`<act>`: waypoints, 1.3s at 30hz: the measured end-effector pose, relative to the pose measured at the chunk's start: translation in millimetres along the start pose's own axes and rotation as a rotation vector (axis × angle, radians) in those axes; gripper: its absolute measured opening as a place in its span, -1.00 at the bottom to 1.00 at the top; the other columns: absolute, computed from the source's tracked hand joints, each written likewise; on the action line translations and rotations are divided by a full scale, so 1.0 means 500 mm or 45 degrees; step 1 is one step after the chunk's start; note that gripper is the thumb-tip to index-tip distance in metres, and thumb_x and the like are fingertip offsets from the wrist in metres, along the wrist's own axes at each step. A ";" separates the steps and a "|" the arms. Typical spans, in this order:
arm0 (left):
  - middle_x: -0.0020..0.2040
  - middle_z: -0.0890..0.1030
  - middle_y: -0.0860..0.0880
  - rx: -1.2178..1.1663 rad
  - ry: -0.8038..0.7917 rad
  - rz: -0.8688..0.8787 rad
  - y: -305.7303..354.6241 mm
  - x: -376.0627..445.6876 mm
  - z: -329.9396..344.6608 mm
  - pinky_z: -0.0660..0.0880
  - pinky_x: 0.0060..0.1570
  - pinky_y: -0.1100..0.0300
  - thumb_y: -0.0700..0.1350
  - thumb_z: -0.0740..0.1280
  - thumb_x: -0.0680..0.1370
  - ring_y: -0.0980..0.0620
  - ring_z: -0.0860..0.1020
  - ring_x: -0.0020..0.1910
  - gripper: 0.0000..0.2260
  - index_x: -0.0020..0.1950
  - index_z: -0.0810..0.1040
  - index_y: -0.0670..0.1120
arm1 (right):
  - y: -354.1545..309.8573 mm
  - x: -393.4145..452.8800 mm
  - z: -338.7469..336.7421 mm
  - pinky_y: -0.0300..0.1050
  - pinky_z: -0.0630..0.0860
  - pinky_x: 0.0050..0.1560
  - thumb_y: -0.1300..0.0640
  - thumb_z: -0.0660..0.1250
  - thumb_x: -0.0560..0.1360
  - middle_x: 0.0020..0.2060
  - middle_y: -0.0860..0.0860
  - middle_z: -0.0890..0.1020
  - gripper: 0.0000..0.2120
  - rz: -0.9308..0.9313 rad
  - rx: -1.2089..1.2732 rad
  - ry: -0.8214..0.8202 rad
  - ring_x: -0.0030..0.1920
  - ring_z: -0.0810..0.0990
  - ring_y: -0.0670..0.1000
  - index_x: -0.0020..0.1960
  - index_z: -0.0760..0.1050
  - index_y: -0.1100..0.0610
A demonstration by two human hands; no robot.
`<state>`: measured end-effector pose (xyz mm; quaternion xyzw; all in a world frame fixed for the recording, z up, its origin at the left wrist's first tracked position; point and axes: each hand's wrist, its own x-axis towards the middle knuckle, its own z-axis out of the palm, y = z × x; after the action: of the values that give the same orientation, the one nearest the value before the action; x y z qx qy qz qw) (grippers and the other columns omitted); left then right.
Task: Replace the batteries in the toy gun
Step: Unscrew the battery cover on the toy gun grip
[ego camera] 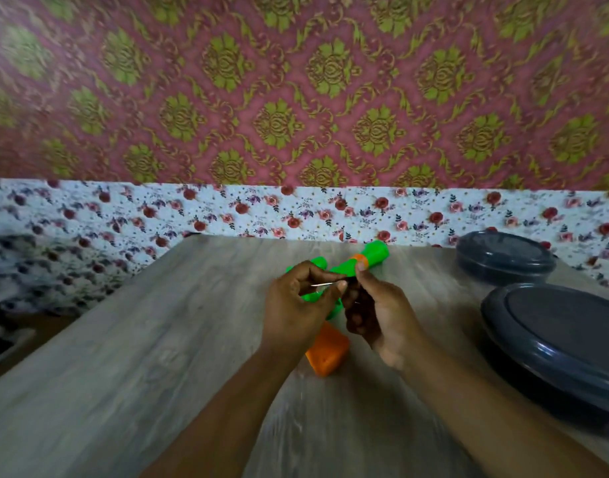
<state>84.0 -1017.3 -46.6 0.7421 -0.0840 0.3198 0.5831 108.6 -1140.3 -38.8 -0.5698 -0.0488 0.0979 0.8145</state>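
Head view: nearest, two forearms reach in over the wood-grain table (123,339). Just beyond them, the toy gun (365,260), green with an orange grip, lies on the table under both hands, its flared muzzle pointing away to the right. The left hand (296,305) pinches a thin metal shaft, seemingly a small screwdriver (327,283), between thumb and fingers. The right hand (375,305) curls round a dark part at the shaft's other end, perhaps the tool's handle, with its thumb up against the orange band on the barrel; blur hides the details. No batteries are visible.

My judgement is that the step is loosening the battery cover's screw. To do it well, the gun should stay flat and pinned, the tip should seat squarely in the screw head before any turning, and pressure should run straight down the shaft so it cannot slip.

Farther right, two dark lidded containers (555,339) sit well apart from the work. Behind the table, floral cloth meets patterned wallpaper.
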 end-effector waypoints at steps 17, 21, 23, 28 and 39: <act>0.12 0.58 -0.18 1.359 -0.392 -0.647 0.007 -0.008 -0.007 0.37 -0.05 0.16 0.42 0.08 0.44 -0.16 0.54 0.14 -0.35 0.10 0.53 -0.12 | 0.029 0.026 -0.081 -0.32 0.33 -0.56 0.10 0.11 0.61 -0.61 -0.02 0.51 -0.72 -0.082 0.201 0.312 -0.62 0.41 -0.10 -0.25 0.40 0.12; 0.12 0.58 -0.15 1.335 -0.438 -0.711 -0.006 -0.013 -0.002 0.45 0.05 0.13 0.45 0.15 0.38 -0.14 0.54 0.13 -0.35 0.12 0.55 -0.06 | 0.031 0.026 -0.076 -0.31 0.31 -0.55 0.15 0.12 0.60 -0.63 0.01 0.51 -0.73 -0.114 0.128 0.280 -0.62 0.41 -0.09 -0.25 0.40 0.13; 0.15 0.58 -0.13 1.266 -0.441 -0.735 -0.002 -0.007 -0.007 0.43 0.09 0.13 0.39 0.19 0.41 -0.13 0.53 0.16 -0.42 0.14 0.55 -0.04 | 0.031 0.026 -0.075 -0.31 0.31 -0.55 0.15 0.13 0.60 -0.63 0.00 0.51 -0.73 -0.113 0.112 0.267 -0.62 0.40 -0.09 -0.25 0.40 0.13; -0.18 0.51 -0.12 0.946 -0.327 -0.842 0.007 0.004 -0.021 0.32 -0.15 0.19 0.22 0.30 0.44 -0.08 0.49 -0.12 -0.66 -0.30 0.47 -0.03 | 0.031 0.028 -0.076 -0.29 0.32 -0.51 0.14 0.11 0.61 -0.61 -0.02 0.52 -0.74 -0.107 0.093 0.227 -0.61 0.41 -0.08 -0.22 0.42 0.14; -0.20 0.65 -0.20 0.059 -0.106 -0.840 -0.053 0.006 -0.005 0.62 -0.15 -0.03 -0.16 0.43 0.40 -0.10 0.65 -0.29 -0.70 0.04 0.50 -0.30 | 0.032 0.036 -0.075 -0.20 0.36 -0.41 0.19 0.18 0.58 -0.46 0.00 0.56 -0.78 -0.066 0.041 0.279 -0.46 0.48 -0.06 -0.22 0.48 0.10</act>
<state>98.5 -1006.2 -66.1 0.7549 0.1443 0.0851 0.6341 131.6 -1165.7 -67.3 -0.5624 0.0275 0.0146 0.8263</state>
